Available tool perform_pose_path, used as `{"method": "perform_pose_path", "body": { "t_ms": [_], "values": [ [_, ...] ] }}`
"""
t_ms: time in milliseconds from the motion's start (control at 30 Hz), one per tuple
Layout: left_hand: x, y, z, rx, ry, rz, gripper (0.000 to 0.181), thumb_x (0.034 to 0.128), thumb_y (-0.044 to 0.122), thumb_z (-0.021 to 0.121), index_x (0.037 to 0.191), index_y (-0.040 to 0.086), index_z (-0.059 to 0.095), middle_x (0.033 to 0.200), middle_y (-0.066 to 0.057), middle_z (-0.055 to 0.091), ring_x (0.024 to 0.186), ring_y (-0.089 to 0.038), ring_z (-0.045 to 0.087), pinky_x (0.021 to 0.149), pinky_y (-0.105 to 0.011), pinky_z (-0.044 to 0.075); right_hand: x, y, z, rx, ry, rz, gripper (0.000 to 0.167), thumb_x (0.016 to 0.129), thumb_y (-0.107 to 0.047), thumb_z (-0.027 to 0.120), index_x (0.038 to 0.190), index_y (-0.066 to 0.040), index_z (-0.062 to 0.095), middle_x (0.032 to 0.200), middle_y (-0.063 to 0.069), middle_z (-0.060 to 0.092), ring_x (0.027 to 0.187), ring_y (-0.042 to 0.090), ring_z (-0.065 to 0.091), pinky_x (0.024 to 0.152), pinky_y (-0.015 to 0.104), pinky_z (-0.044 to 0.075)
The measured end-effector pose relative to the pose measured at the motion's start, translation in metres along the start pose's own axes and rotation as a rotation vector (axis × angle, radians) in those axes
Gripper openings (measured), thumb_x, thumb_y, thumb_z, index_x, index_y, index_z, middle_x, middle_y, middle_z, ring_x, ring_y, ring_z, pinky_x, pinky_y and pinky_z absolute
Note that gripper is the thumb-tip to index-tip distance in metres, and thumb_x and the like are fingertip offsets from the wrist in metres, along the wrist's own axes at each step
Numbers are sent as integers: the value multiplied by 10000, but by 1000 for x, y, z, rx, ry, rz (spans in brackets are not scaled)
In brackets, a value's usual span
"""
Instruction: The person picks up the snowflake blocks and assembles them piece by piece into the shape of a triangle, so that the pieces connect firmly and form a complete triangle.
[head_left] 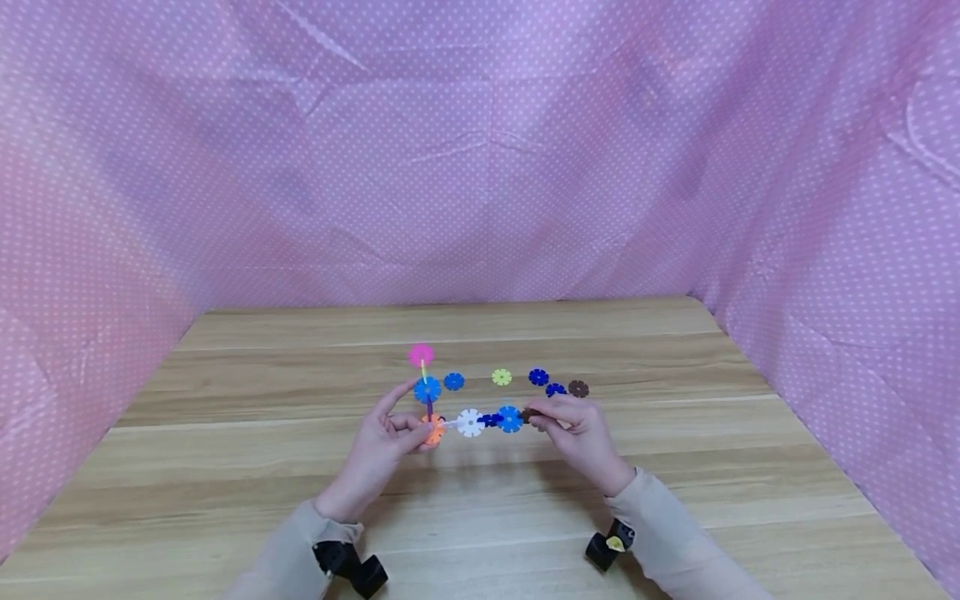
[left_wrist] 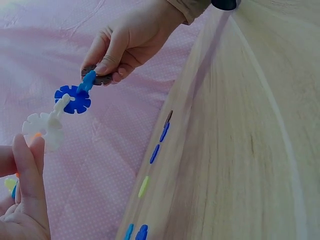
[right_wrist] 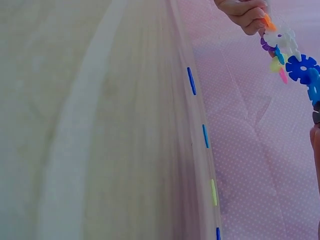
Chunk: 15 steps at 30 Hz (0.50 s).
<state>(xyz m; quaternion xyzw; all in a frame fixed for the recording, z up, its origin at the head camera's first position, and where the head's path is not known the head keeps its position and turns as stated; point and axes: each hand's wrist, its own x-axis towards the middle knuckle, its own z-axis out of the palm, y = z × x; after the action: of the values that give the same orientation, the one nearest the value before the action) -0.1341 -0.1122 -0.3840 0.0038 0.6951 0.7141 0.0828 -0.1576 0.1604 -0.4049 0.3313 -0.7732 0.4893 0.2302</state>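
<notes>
A joined chain of notched plastic discs is held up above the table between both hands. My left hand (head_left: 386,442) pinches the orange disc (head_left: 433,429) at its corner; from there a purple, a light blue (head_left: 427,389), a yellow and a pink disc (head_left: 422,355) run away from me. Toward the right run a white disc (head_left: 471,422), a dark blue one (left_wrist: 73,99) and a light blue one (head_left: 510,419). My right hand (head_left: 585,437) pinches the brown disc (left_wrist: 102,79) at the right end, partly covered by the fingers.
Loose discs lie on the wooden table (head_left: 300,350) behind the chain: light blue (head_left: 453,381), yellow-green (head_left: 502,377), two dark blue (head_left: 538,377) and brown (head_left: 578,388). A pink dotted cloth (head_left: 480,167) hangs around the table's back and sides.
</notes>
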Motion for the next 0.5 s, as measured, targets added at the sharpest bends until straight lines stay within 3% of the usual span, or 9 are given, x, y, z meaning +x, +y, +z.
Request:
{"method": "perform_pose_path", "body": {
  "t_ms": [167, 300, 500],
  "values": [
    [-2, 0, 1, 29, 6, -8, 696, 855, -83, 601, 1452, 155, 335, 730, -17, 609, 668, -102, 620, 688, -267, 568, -1, 0, 0, -3, -8, -45, 197, 716, 153, 709, 895, 72, 721, 882, 179, 717, 753, 158, 667, 652, 180, 523],
    [-5, -1, 3, 55, 19, -5, 703, 838, -100, 609, 1445, 135, 345, 719, -18, 600, 649, -105, 620, 674, -285, 572, -1, -2, 1, -20, -28, -36, 185, 728, 123, 716, 893, 41, 732, 877, 156, 723, 793, 156, 671, 703, 210, 529],
    [-5, -4, 1, 53, 4, -6, 698, 848, -92, 602, 1452, 130, 331, 735, -33, 609, 663, -113, 624, 689, -279, 570, -2, -1, 2, -38, -45, -47, 199, 731, 108, 718, 905, 16, 738, 861, 107, 729, 770, 181, 660, 703, 222, 516]
  ]
}}
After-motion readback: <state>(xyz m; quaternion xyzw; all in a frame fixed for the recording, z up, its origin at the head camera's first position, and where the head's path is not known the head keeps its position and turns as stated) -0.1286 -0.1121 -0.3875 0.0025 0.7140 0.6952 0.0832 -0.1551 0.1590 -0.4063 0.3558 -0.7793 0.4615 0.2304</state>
